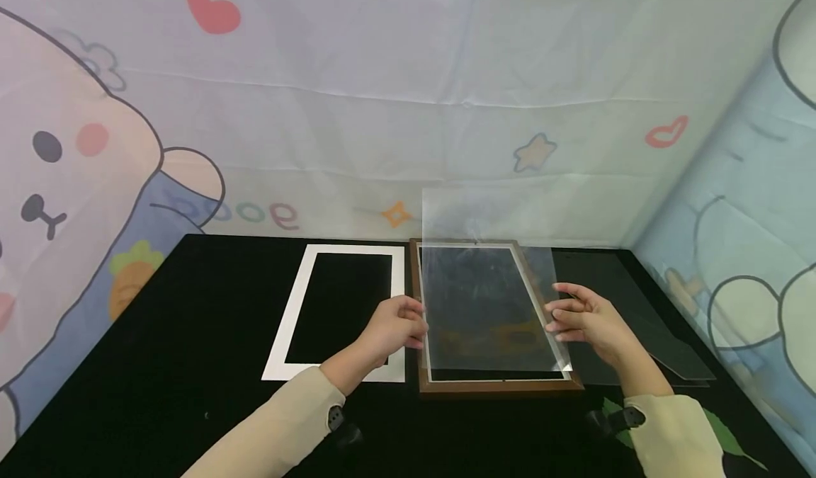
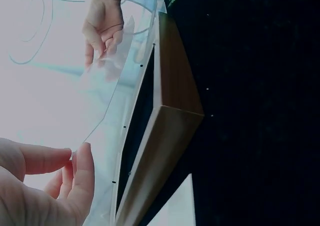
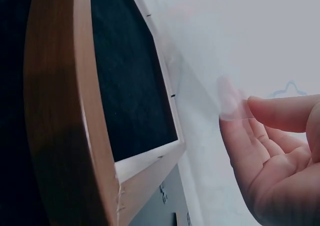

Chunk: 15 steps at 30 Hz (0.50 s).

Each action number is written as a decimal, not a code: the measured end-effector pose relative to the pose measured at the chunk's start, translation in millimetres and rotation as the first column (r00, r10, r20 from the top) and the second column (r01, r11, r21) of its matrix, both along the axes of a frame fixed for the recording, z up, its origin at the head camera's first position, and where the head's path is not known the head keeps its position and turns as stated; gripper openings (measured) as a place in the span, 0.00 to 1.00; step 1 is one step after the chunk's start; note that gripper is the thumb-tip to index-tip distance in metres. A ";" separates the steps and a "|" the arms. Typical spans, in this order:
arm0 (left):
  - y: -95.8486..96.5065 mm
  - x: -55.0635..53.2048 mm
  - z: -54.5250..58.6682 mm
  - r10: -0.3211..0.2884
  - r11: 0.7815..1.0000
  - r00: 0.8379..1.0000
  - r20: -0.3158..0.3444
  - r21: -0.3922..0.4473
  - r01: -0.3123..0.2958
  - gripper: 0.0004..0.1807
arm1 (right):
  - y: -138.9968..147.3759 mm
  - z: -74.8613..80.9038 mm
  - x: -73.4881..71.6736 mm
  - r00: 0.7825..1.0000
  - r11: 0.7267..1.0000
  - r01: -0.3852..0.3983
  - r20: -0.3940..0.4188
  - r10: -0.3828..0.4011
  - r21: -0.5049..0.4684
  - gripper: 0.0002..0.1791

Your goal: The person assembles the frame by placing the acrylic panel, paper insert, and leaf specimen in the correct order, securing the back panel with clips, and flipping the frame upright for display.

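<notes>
clear sheet held by its edges above the wooden frame

behind everything you have a printed cloth backdrop (image 1: 382, 53), and in front of it the black table (image 1: 159, 372). the wooden frame (image 1: 500, 387) lies flat, right of the table's middle, its opening facing up, likely so you can reach it from either side. just beside it on the right lie dark panels (image 1: 605, 280); just beside it on the left lies the white mat (image 1: 295, 315), perhaps so each flat piece stays within reach and separate.

the clear sheet (image 1: 487, 294) is between your hands, above the frame rather than lying in it, its far end showing against the backdrop. at the near right your right sleeve (image 1: 676, 428) partly hides a green leaf (image 1: 723, 432).

your left hand (image 1: 397, 328) pinches the sheet's left edge between thumb and forefinger; your right hand (image 1: 586, 322) pinches the right edge between thumb and a finger. holding only the edges probably keeps prints off the faces and the thin sheet steady.

smallest are the dark tabs (image 3: 173, 95) along the frame's pale inner rim, presumably there to secure a backing.
</notes>
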State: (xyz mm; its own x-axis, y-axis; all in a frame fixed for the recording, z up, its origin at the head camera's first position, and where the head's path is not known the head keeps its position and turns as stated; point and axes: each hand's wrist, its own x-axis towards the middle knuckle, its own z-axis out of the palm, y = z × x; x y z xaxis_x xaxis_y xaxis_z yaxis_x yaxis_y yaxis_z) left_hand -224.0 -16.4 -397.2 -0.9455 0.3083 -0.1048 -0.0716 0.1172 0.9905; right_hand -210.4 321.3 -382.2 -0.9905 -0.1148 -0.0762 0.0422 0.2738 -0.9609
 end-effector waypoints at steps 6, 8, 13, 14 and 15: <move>7.1 -1.7 -7.5 0.021 1.000 1.000 -0.012 0.000 -0.021 0.14 | 1.3 -4.4 -7.5 1.000 0.996 0.028 0.004 -0.029 0.083 0.34; 8.8 -2.2 -9.8 0.027 1.000 1.000 -0.015 -0.002 -0.027 0.15 | 1.3 -6.7 -9.5 0.999 0.994 0.039 0.005 -0.040 0.106 0.34; 12.6 -2.2 -12.9 0.031 0.999 0.999 -0.019 -0.016 -0.032 0.14 | 2.4 -13.2 -13.4 0.998 0.987 0.058 0.010 -0.060 0.149 0.32; 13.2 -2.1 -13.3 0.034 0.999 0.999 -0.018 -0.020 -0.034 0.14 | 2.6 -14.4 -14.0 0.998 0.986 0.061 0.010 -0.063 0.156 0.32; 13.7 -2.2 -14.1 0.039 0.999 0.999 -0.015 -0.025 -0.039 0.13 | 2.7 -15.6 -14.5 0.998 0.985 0.064 0.011 -0.066 0.163 0.32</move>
State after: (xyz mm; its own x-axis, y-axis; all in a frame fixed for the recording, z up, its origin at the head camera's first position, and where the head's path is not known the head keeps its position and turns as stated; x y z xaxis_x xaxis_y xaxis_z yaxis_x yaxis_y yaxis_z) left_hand -226.3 -2.8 -411.2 -0.9583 0.2684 -0.0982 -0.0621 0.1399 0.9882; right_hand -224.9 324.0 -397.8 -0.9939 -0.0351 -0.1043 0.0798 0.4226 -0.9028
